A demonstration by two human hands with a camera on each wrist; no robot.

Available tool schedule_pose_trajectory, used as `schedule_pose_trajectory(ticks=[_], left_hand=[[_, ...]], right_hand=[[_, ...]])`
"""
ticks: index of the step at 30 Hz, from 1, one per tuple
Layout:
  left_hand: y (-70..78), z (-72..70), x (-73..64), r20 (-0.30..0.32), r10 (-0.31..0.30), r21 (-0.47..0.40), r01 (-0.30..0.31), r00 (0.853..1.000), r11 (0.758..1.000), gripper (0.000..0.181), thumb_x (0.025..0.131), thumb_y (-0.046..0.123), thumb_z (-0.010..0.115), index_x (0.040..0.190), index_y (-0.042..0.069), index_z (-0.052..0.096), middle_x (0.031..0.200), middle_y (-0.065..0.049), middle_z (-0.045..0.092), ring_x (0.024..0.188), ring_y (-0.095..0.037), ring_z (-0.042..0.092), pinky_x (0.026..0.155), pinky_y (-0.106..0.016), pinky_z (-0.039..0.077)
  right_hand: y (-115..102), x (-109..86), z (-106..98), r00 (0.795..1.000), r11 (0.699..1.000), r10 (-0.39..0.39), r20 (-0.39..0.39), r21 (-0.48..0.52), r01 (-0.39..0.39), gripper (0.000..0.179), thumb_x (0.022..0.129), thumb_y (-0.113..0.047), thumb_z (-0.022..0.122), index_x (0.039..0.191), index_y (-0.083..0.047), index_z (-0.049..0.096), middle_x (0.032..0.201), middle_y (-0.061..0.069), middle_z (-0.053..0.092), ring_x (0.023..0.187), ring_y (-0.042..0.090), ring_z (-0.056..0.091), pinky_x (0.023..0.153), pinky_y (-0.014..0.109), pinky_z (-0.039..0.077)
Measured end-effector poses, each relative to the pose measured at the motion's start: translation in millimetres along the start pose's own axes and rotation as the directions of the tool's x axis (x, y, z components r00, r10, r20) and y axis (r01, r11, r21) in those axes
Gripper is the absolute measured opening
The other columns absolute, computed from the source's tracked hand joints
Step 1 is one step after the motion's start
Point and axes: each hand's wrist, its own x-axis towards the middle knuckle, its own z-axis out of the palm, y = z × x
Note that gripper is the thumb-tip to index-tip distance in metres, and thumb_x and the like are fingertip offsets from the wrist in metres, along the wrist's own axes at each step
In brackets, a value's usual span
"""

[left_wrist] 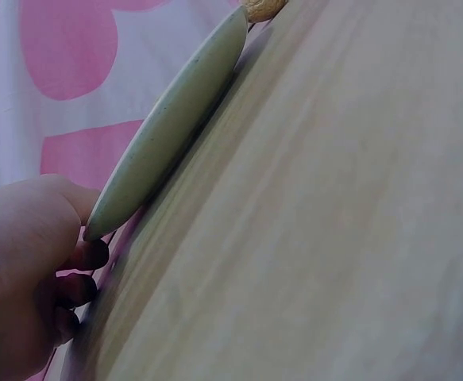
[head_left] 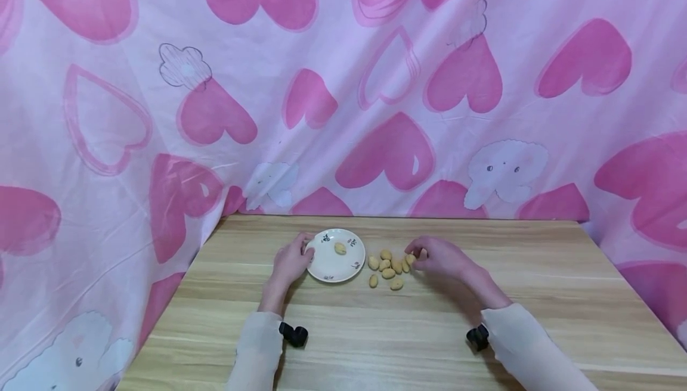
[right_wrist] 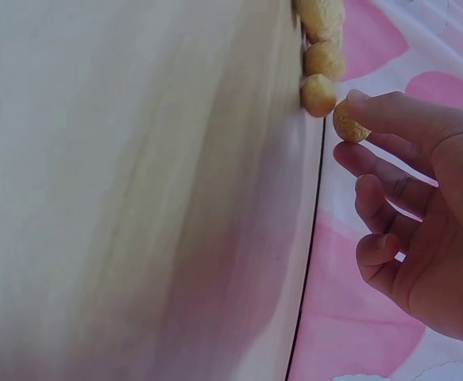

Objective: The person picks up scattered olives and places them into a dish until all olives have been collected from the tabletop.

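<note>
- Wood-grain tabletop (head_left: 429, 331) carries a small round white plate with dark markings (head_left: 327, 269), backed by a pink cloth printed with hearts (head_left: 376, 81); one tan peanut in its shell (head_left: 340, 248) lies on the plate
- Left hand (head_left: 290, 263) grips the plate's left rim, thumb on top and fingers curled beneath the edge, as the left wrist view shows
- Right hand (head_left: 437, 257) pinches a single tan peanut (right_wrist: 349, 123) between thumb and forefinger, its other fingers loosely bent
- Loose cluster of tan peanuts (head_left: 387, 268) lies on the table between plate and right hand, just beside the pinched one
</note>
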Motion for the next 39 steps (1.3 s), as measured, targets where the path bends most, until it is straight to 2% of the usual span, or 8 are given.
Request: schedule_pose_trajectory(ticks=[9, 14, 21, 27, 33, 39], left_hand=[[1.2, -0.5, -0.2, 0.009, -0.005, -0.002, 0.005, 1.0, 1.0, 0.033, 0.094, 0.022, 0.063, 0.126, 0.018, 0.062, 0.074, 0.002, 0.053, 0.065, -0.015, 0.048, 0.087, -0.045, 0.04], [0.8, -1.4, 0.1, 0.012, -0.004, 0.0, 0.004, 1.0, 1.0, 0.033, 0.094, 0.022, 0.062, 0.126, 0.018, 0.062, 0.075, 0.002, 0.053, 0.064, -0.015, 0.047, 0.085, -0.044, 0.039], [-1.2, -1.1, 0.5, 0.001, -0.007, -0.003, 0.007, 1.0, 1.0, 0.031, 0.094, 0.022, 0.063, 0.124, 0.018, 0.062, 0.074, 0.002, 0.052, 0.064, -0.015, 0.047, 0.086, -0.043, 0.038], [0.1, 0.1, -0.3, 0.008, -0.003, -0.01, 0.003, 1.0, 1.0, 0.031, 0.094, 0.021, 0.063, 0.124, 0.017, 0.063, 0.074, 0.002, 0.052, 0.063, -0.016, 0.046, 0.088, -0.044, 0.038], [0.8, 0.0, -0.5, 0.007, -0.008, -0.012, 0.008, 1.0, 1.0, 0.03, 0.094, 0.021, 0.062, 0.124, 0.017, 0.062, 0.074, 0.002, 0.052, 0.064, -0.016, 0.047, 0.087, -0.044, 0.039], [0.8, 0.0, -0.4, 0.006, -0.009, -0.002, 0.009, 1.0, 1.0, 0.03, 0.094, 0.022, 0.062, 0.124, 0.017, 0.062, 0.074, 0.002, 0.052, 0.063, -0.016, 0.047, 0.084, -0.042, 0.039]], right_hand=[[-15, 9.2, -1, 1.0, 0.998, -0.027, 0.004, -0.048, 0.027, 0.031, 0.086, -0.02, 0.074, 0.116, -0.014, 0.071, 0.098, -0.005, 0.068, 0.088, 0.012, 0.06, 0.08, 0.036, 0.052], [-25, 17.1, -1, 0.999, 0.998, -0.05, 0.012, -0.049, 0.05, 0.031, 0.086, -0.021, 0.075, 0.115, -0.014, 0.071, 0.099, -0.003, 0.069, 0.092, 0.016, 0.062, 0.084, 0.039, 0.052], [-37, 26.6, 1, 0.997, 0.994, -0.075, 0.028, -0.079, 0.077, 0.031, 0.086, -0.024, 0.074, 0.116, -0.015, 0.071, 0.1, -0.006, 0.068, 0.094, 0.016, 0.063, 0.083, 0.037, 0.052], [-48, 32.9, 1, 0.996, 0.993, -0.086, 0.038, -0.079, 0.089, 0.031, 0.086, -0.023, 0.074, 0.116, -0.014, 0.071, 0.102, -0.003, 0.069, 0.095, 0.021, 0.064, 0.083, 0.039, 0.052], [-57, 42.2, 4, 0.992, 0.989, -0.121, 0.037, -0.086, 0.123, 0.031, 0.086, -0.024, 0.074, 0.115, -0.014, 0.071, 0.102, -0.003, 0.069, 0.093, 0.02, 0.064, 0.081, 0.037, 0.052], [-68, 51.2, 10, 0.992, 0.989, -0.12, 0.042, -0.084, 0.123, 0.031, 0.085, -0.023, 0.074, 0.115, -0.016, 0.072, 0.101, -0.003, 0.068, 0.095, 0.022, 0.065, 0.083, 0.038, 0.051]])
